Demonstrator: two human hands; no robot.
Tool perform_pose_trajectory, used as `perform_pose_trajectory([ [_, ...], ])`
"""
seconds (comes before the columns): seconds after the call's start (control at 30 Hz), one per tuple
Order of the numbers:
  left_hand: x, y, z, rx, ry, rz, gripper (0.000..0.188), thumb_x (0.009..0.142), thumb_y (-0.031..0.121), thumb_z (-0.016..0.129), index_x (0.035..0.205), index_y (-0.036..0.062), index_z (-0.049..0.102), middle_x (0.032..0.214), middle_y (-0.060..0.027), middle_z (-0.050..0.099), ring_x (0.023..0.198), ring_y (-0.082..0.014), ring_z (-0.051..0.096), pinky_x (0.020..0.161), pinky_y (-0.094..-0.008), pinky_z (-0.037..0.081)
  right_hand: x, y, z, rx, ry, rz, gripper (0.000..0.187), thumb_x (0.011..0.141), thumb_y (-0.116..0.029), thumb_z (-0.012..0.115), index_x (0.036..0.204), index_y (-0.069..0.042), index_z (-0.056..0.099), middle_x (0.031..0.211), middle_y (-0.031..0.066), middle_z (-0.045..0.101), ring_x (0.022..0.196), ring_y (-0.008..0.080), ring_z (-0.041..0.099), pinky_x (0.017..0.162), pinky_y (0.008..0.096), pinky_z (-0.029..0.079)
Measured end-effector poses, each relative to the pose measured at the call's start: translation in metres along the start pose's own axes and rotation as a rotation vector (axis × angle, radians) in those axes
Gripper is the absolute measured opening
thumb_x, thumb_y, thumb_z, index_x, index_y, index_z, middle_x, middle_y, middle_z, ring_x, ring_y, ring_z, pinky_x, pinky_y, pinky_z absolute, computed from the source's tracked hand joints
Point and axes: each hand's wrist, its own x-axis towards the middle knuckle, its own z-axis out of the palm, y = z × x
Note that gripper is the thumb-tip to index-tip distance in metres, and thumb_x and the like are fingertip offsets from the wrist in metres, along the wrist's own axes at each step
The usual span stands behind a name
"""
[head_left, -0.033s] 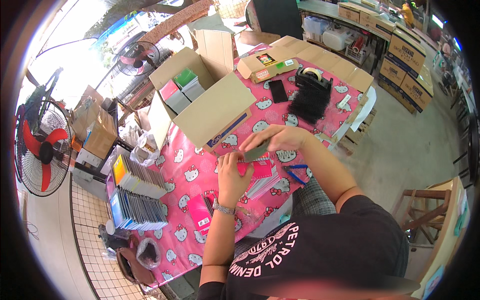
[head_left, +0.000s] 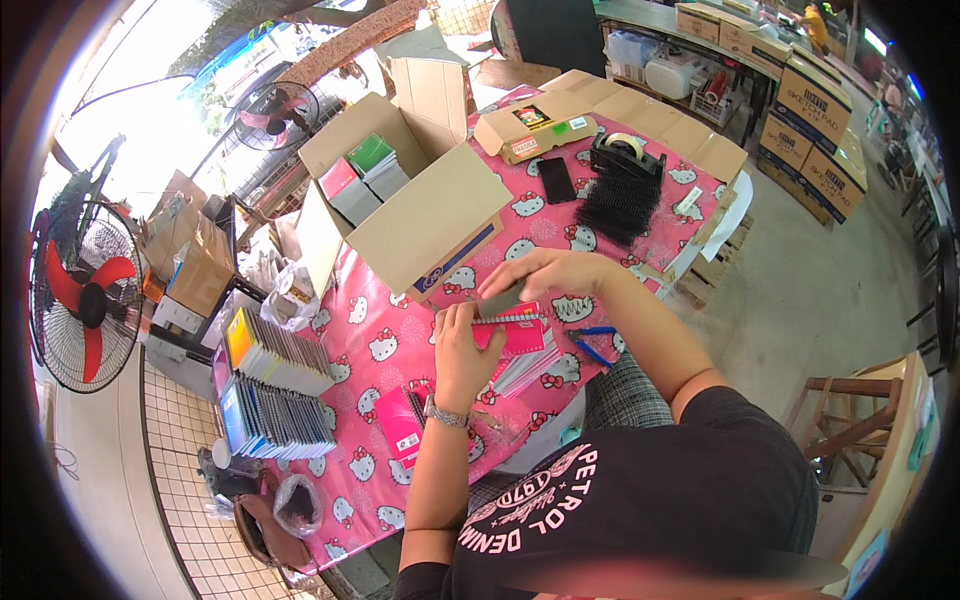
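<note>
A pink notebook (head_left: 526, 338) lies on a stack of loose notebooks (head_left: 528, 370) near the table edge in front of me, a metal spiral running along its far edge. My left hand (head_left: 462, 345) rests on the notebook's left end, fingers bent at the spiral. My right hand (head_left: 550, 272) grips a flat dark grey piece (head_left: 502, 299), its lower edge along the spiral; its exact kind I cannot make out. Right of the stack are blue-handled pliers (head_left: 594, 347). More pink notebooks (head_left: 400, 428) lie beside my left wrist.
An open cardboard box (head_left: 430, 225) holding notebooks stands beyond my hands. Spiral notebooks (head_left: 278, 415) are stacked at left. Farther right are a phone (head_left: 557, 182), a tape dispenser (head_left: 627, 155) and a pile of black coils (head_left: 615, 212). A fan (head_left: 90, 300) stands far left.
My right hand and the dark grey piece have shifted slightly left along the spiral, exposing more of the notebook's far edge. My left hand stays nearly still.
</note>
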Motion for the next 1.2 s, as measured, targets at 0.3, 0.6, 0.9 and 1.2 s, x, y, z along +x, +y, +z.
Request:
perform_pose_trajectory([
  [0.3, -0.002, -0.011, -0.016, -0.038, -0.032, -0.037, 0.029, 0.082, 0.011, 0.074, 0.105, 0.0004, 0.061, 0.103, -0.0149, 0.062, 0.099, -0.0347, 0.059, 0.089, -0.0445, 0.048, 0.02, 0.007, 0.003, 0.047, -0.015, -0.017, 0.05, 0.079, -0.011, 0.062, 0.126, 0.004, 0.064, 0.135, 0.0166, 0.059, 0.13, 0.0249, 0.053, 0.112, 0.0395, 0.039],
  [0.6, -0.002, -0.017, -0.018, -0.163, -0.082, -0.152, 0.025, 0.086, 0.009, 0.072, 0.106, -0.0013, 0.06, 0.098, -0.0134, 0.063, 0.075, -0.0256, 0.063, 0.066, -0.034, 0.05, 0.026, 0.05, -0.032, -0.013, 0.398, -0.011, 0.044, 0.077, -0.008, 0.06, 0.119, 0.0, 0.069, 0.114, 0.0081, 0.067, 0.106, 0.0176, 0.059, 0.096, 0.0349, 0.046],
  [0.9, -0.018, -0.037, -0.001, -0.581, 0.009, -0.383, 0.025, 0.101, 0.012, 0.062, 0.12, -0.002, 0.061, 0.098, -0.0068, 0.068, 0.069, -0.0103, 0.065, 0.06, -0.0235, 0.053, -0.076, 0.209, -0.034, -1.376, 0.703, 0.276, 0.057, 0.083, -0.032, 0.07, 0.136, -0.014, 0.057, 0.147, 0.0122, 0.049, 0.14, 0.039, 0.039, 0.114, 0.0613, 0.027],
  [1.2, -0.02, -0.037, 0.02, -0.468, 0.298, -0.121, 0.024, 0.101, 0.019, 0.063, 0.115, -0.0001, 0.064, 0.078, -0.0066, 0.064, 0.065, -0.0108, 0.067, 0.052, -0.024, 0.051, -0.143, 0.212, 0.029, -1.346, 0.755, 0.413, 0.06, 0.087, -0.029, 0.069, 0.139, -0.006, 0.051, 0.13, 0.019, 0.057, 0.119, 0.0378, 0.052, 0.102, 0.0506, 0.041],
])
